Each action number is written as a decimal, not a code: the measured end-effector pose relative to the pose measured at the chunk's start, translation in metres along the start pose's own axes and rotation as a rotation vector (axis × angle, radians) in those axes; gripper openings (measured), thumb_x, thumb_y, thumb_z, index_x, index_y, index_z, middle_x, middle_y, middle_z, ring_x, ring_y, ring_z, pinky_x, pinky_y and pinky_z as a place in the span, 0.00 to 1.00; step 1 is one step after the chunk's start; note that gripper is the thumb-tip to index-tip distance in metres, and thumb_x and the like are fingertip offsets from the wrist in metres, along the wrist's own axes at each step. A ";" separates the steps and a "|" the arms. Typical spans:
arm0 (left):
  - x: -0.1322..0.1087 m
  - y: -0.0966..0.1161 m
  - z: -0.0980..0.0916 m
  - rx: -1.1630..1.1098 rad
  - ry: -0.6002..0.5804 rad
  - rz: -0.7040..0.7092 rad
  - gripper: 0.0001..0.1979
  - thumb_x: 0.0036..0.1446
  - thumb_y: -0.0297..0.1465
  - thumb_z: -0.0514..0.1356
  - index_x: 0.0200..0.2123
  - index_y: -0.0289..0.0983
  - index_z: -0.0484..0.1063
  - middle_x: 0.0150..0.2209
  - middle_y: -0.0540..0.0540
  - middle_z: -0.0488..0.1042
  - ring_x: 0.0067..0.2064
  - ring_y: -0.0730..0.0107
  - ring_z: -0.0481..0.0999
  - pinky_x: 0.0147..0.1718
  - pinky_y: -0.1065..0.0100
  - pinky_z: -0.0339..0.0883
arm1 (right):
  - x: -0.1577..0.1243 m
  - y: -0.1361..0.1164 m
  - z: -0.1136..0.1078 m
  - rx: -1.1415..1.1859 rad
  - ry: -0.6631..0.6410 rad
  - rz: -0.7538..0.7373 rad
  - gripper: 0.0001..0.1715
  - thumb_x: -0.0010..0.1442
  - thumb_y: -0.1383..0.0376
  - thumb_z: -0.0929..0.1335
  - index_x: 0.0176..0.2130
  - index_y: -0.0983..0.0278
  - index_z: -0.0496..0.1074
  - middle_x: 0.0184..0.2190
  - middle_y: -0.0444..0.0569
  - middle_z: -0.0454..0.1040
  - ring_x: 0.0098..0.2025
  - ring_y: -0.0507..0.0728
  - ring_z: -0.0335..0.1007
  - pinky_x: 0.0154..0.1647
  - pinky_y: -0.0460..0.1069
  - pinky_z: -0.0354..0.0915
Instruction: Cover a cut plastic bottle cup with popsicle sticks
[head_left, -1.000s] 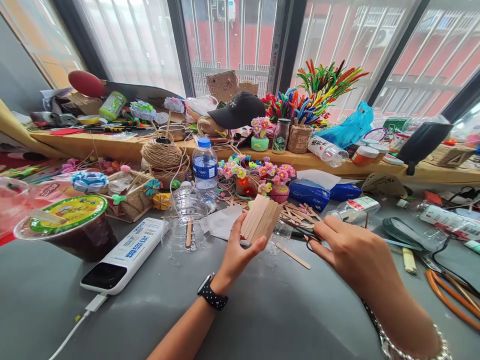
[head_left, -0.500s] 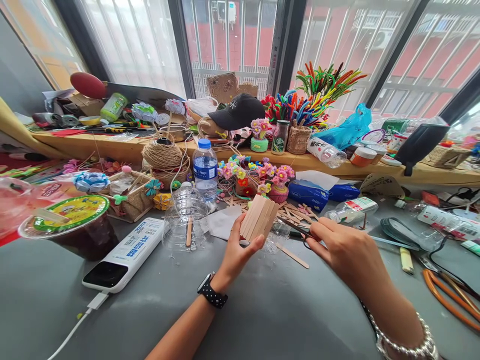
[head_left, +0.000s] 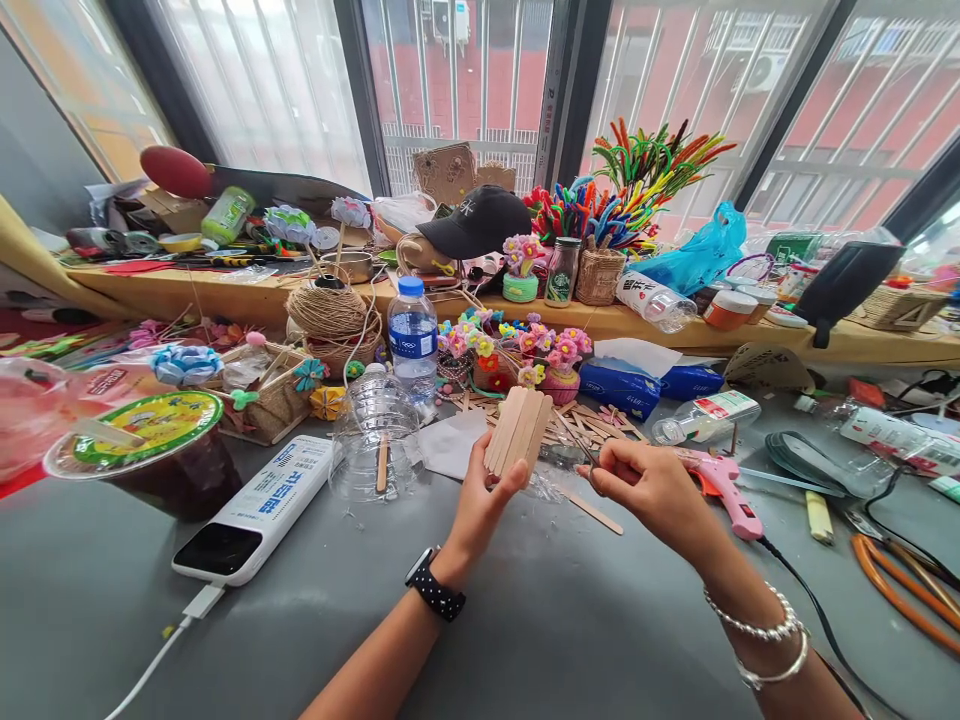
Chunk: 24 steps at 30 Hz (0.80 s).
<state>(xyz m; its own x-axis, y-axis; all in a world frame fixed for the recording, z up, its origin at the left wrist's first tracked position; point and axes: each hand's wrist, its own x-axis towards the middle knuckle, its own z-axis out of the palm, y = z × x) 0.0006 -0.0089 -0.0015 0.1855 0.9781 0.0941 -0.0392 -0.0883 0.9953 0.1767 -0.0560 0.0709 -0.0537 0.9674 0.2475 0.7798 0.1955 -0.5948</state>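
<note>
My left hand point(head_left: 484, 500) grips a panel of craft sticks point(head_left: 519, 432) set side by side, its thumb on the lower right edge, and holds it raised above the table. To the right of the panel, my right hand point(head_left: 641, 490) is closed on a pair of scissors point(head_left: 576, 436), whose thin blades point up and left, apart from the panel. Whether the blades are spread is too small to tell. Under the scissors lies a single craft stick point(head_left: 592, 512). Behind both hands is a pile of loose craft sticks point(head_left: 600, 420). A pink glue gun point(head_left: 727, 490) lies just right of my right hand.
A cut clear plastic bottle point(head_left: 375, 430) and a white power bank point(head_left: 255, 510) are to the left, with a lidded drink cup point(head_left: 150, 450) beyond. A water bottle point(head_left: 412, 335) stands behind. Orange-handled pliers point(head_left: 900, 590) lie at the far right. A crowded shelf point(head_left: 480, 315) runs along the window.
My right hand has moved slightly left and down with the scissors, uncovering the glue gun. The panel has turned slightly in my left hand.
</note>
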 end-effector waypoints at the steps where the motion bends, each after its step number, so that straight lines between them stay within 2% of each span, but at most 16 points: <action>1: 0.000 -0.001 0.000 0.002 0.012 0.005 0.31 0.46 0.47 0.55 0.49 0.36 0.54 0.47 0.41 0.64 0.46 0.61 0.66 0.40 0.66 0.61 | 0.000 0.000 0.001 0.068 -0.025 0.032 0.18 0.53 0.57 0.62 0.18 0.64 0.57 0.16 0.38 0.54 0.20 0.47 0.49 0.21 0.43 0.47; 5: 0.000 -0.005 0.001 0.017 0.099 0.044 0.30 0.47 0.45 0.56 0.49 0.37 0.53 0.47 0.41 0.63 0.46 0.61 0.66 0.42 0.64 0.60 | -0.001 0.000 0.004 0.369 -0.233 0.100 0.24 0.53 0.48 0.60 0.21 0.64 0.58 0.17 0.38 0.51 0.20 0.47 0.44 0.20 0.44 0.44; 11: -0.004 -0.004 0.001 0.113 0.195 0.100 0.31 0.46 0.45 0.57 0.50 0.37 0.52 0.48 0.40 0.62 0.47 0.60 0.65 0.44 0.62 0.60 | -0.005 -0.004 0.022 0.824 -0.594 -0.003 0.34 0.48 0.38 0.57 0.31 0.65 0.62 0.18 0.37 0.50 0.19 0.46 0.39 0.19 0.44 0.41; 15: -0.006 -0.003 0.002 0.140 0.184 0.146 0.32 0.46 0.43 0.58 0.51 0.37 0.52 0.49 0.40 0.61 0.48 0.60 0.64 0.45 0.62 0.59 | -0.004 -0.005 0.031 0.956 -0.647 -0.010 0.34 0.46 0.38 0.58 0.32 0.66 0.61 0.18 0.36 0.50 0.19 0.46 0.37 0.18 0.44 0.39; 24: -0.006 -0.007 0.002 0.149 0.195 0.193 0.32 0.45 0.43 0.59 0.51 0.37 0.52 0.48 0.41 0.61 0.49 0.59 0.64 0.46 0.60 0.58 | -0.002 0.000 0.038 0.992 -0.644 -0.029 0.35 0.47 0.38 0.57 0.30 0.67 0.62 0.17 0.36 0.50 0.18 0.44 0.38 0.17 0.44 0.38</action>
<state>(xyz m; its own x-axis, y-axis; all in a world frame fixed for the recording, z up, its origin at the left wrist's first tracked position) 0.0013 -0.0147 -0.0086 -0.0039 0.9570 0.2899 0.0920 -0.2883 0.9531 0.1534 -0.0522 0.0411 -0.5894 0.8078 0.0080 -0.0365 -0.0167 -0.9992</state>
